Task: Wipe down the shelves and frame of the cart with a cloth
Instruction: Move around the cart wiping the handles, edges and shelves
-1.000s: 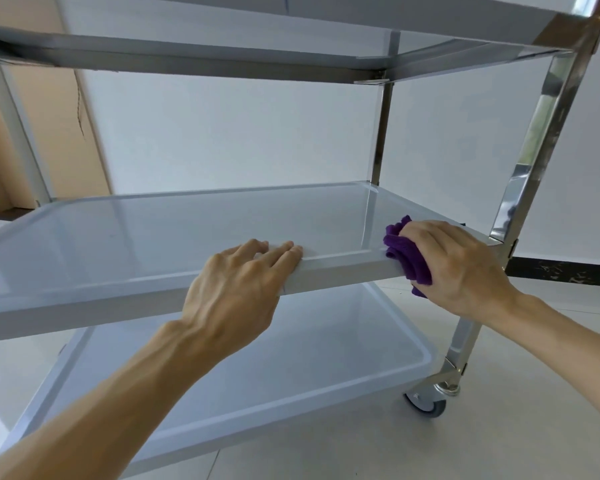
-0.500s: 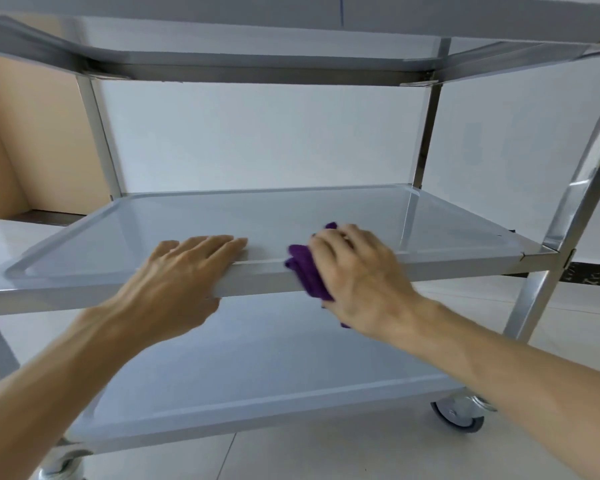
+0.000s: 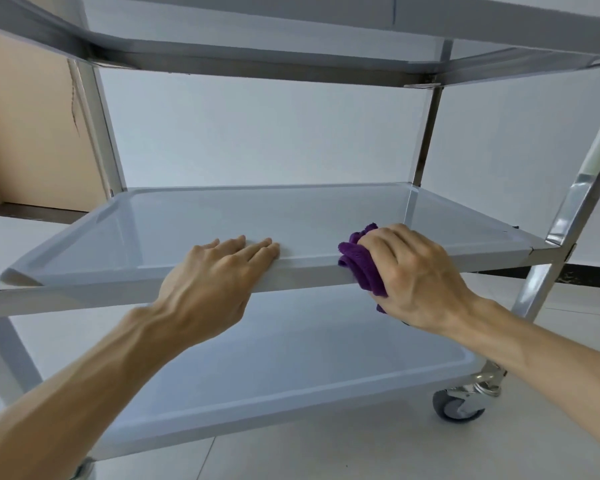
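Gripping the bunched purple cloth [image 3: 359,268] in my right hand [image 3: 416,275], fingers curled round it, pressed on the middle shelf's [image 3: 205,216] front rim. My left hand [image 3: 215,282] lies flat on that rim, fingers straight, well apart from the cloth.

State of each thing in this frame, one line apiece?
left hand: fingers straight, resting on the middle shelf's front rim
right hand: gripping the cloth
purple cloth: bunched, pressed on the rim
middle shelf: bare
bottom shelf: bare
caster: on floor
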`<state>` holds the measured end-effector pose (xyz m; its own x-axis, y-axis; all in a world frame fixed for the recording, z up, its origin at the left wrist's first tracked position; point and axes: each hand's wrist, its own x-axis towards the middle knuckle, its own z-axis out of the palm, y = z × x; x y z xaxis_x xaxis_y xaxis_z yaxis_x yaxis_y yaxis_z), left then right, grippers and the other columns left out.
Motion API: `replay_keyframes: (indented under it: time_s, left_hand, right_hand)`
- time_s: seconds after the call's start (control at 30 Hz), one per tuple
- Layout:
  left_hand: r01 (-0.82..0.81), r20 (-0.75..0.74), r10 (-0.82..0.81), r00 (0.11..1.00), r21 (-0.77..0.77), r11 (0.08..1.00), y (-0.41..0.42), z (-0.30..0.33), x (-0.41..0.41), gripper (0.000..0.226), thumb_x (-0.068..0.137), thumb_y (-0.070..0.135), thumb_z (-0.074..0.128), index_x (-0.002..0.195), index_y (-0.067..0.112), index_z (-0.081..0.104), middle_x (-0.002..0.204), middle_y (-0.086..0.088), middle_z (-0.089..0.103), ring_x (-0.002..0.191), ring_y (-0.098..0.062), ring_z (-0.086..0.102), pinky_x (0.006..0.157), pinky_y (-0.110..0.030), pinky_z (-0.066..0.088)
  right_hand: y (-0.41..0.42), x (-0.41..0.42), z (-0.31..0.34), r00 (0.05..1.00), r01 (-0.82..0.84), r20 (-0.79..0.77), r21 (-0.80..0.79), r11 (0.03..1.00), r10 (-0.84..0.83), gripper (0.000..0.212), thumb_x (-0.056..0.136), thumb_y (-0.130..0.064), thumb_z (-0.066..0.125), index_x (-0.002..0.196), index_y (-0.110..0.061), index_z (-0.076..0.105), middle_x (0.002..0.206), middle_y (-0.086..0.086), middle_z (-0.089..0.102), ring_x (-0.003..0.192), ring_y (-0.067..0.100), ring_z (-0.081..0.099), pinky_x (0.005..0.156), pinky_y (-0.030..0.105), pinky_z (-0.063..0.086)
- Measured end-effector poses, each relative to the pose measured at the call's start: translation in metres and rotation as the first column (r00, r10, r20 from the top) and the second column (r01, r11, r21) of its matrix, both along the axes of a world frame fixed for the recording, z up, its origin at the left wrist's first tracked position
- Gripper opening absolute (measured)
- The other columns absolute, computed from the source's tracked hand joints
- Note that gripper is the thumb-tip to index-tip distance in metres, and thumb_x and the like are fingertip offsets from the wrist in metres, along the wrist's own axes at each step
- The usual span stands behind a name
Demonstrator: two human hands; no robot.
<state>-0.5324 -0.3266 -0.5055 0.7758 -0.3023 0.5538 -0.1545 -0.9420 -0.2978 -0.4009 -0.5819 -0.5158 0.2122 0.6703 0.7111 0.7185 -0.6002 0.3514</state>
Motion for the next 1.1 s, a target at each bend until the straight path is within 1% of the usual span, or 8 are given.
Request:
replay_keyframes:
  time_s: [0.13, 0.3, 0.4, 0.5, 0.57, 0.67, 0.8, 1.1]
  left_hand:
    - [0.021, 0.014, -0.021, 1.0, -0.005, 1.0, -0.028, 0.001, 0.011, 0.056, 0.07, -0.005, 0.073, 0.125, 0.004, 0.064, 0.126, -0.006, 0.068, 0.101, -0.036, 0.069, 0.069, -0.046, 0.058]
    - [0.04, -0.061, -0.043, 0.997, -0.052, 0.998, -0.065, 0.001, 0.032, 0.061, 0.091, 0.012, 0.051, 0.148, 0.017, 0.033, 0.152, 0.004, 0.04, 0.127, -0.028, 0.049, 0.097, -0.043, 0.045]
    - [0.104, -0.06, -0.109, 0.992, -0.088, 0.991, -0.064, 0.006, 0.034, 0.073, 0.087, 0.026, 0.061, 0.152, 0.024, 0.026, 0.157, 0.008, 0.03, 0.132, -0.02, 0.045, 0.096, -0.04, 0.046]
    - [-0.015, -0.15, 0.011, 0.989, -0.028, 0.999, -0.026, 0.009, 0.024, 0.089, 0.083, 0.04, 0.066, 0.155, 0.031, 0.014, 0.161, 0.011, 0.021, 0.142, -0.015, 0.031, 0.107, -0.042, 0.037]
    - [-0.114, -0.197, 0.105, 0.975, -0.035, 0.993, -0.004, 0.007, 0.016, 0.084, 0.085, 0.029, 0.064, 0.155, 0.03, 0.016, 0.16, 0.012, 0.024, 0.143, -0.016, 0.03, 0.11, -0.041, 0.035]
    - [-0.136, -0.208, 0.132, 0.969, -0.006, 0.991, -0.006, 0.004, 0.018, 0.074, 0.089, 0.011, 0.053, 0.154, 0.023, 0.02, 0.16, 0.01, 0.026, 0.141, -0.019, 0.034, 0.105, -0.039, 0.038]
    - [-0.134, -0.184, 0.135, 0.974, 0.02, 0.991, -0.012, 0.006, 0.029, 0.07, 0.091, 0.007, 0.046, 0.153, 0.021, 0.018, 0.161, 0.009, 0.024, 0.141, -0.018, 0.034, 0.102, -0.037, 0.039]
    - [-0.137, -0.194, 0.13, 0.972, -0.021, 0.99, -0.009, 0.003, 0.033, 0.066, 0.091, 0.01, 0.049, 0.152, 0.021, 0.025, 0.161, 0.011, 0.025, 0.146, -0.019, 0.029, 0.108, -0.039, 0.032]
  right_hand:
    - [-0.032, 0.01, -0.004, 1.0, 0.011, 0.015, -0.008, 1.0, -0.011, 0.029, 0.093, -0.025, 0.059, 0.111, -0.002, 0.064, 0.106, 0.009, 0.066, 0.095, 0.032, 0.062, 0.078, 0.043, 0.053]
    - [-0.081, 0.015, -0.002, 0.996, 0.075, -0.04, -0.063, 0.995, -0.078, 0.045, 0.079, -0.019, 0.073, 0.119, -0.002, 0.061, 0.115, 0.009, 0.064, 0.103, 0.033, 0.06, 0.087, 0.042, 0.053]
    - [-0.099, 0.01, 0.003, 0.988, 0.095, -0.116, -0.079, 0.992, -0.104, 0.057, 0.072, -0.022, 0.076, 0.123, -0.001, 0.06, 0.12, 0.009, 0.062, 0.108, 0.032, 0.058, 0.094, 0.038, 0.049]
    - [-0.088, 0.0, 0.008, 0.983, 0.068, -0.161, -0.097, 0.993, -0.083, 0.061, 0.069, -0.021, 0.079, 0.123, -0.001, 0.06, 0.121, 0.009, 0.062, 0.11, 0.031, 0.058, 0.096, 0.036, 0.048]
    - [-0.061, -0.012, 0.011, 0.986, 0.054, -0.151, -0.107, 0.993, -0.069, 0.057, 0.072, -0.026, 0.074, 0.121, 0.0, 0.061, 0.119, 0.01, 0.063, 0.107, 0.032, 0.058, 0.095, 0.039, 0.05]
    - [0.002, -0.03, 0.011, 0.994, 0.05, -0.095, -0.099, 0.994, -0.06, 0.045, 0.082, -0.032, 0.049, 0.113, -0.002, 0.062, 0.11, 0.012, 0.064, 0.1, 0.035, 0.059, 0.09, 0.042, 0.051]
    - [0.047, -0.034, 0.008, 0.994, 0.056, -0.084, -0.14, 0.989, -0.068, 0.043, 0.078, -0.024, 0.065, 0.115, -0.004, 0.059, 0.111, 0.01, 0.063, 0.099, 0.032, 0.058, 0.087, 0.04, 0.051]
    - [-0.049, -0.003, 0.007, 0.971, 0.197, -0.121, -0.088, 0.976, -0.207, 0.053, 0.066, -0.021, 0.082, 0.113, -0.004, 0.064, 0.111, 0.008, 0.067, 0.1, 0.033, 0.063, 0.084, 0.044, 0.055]
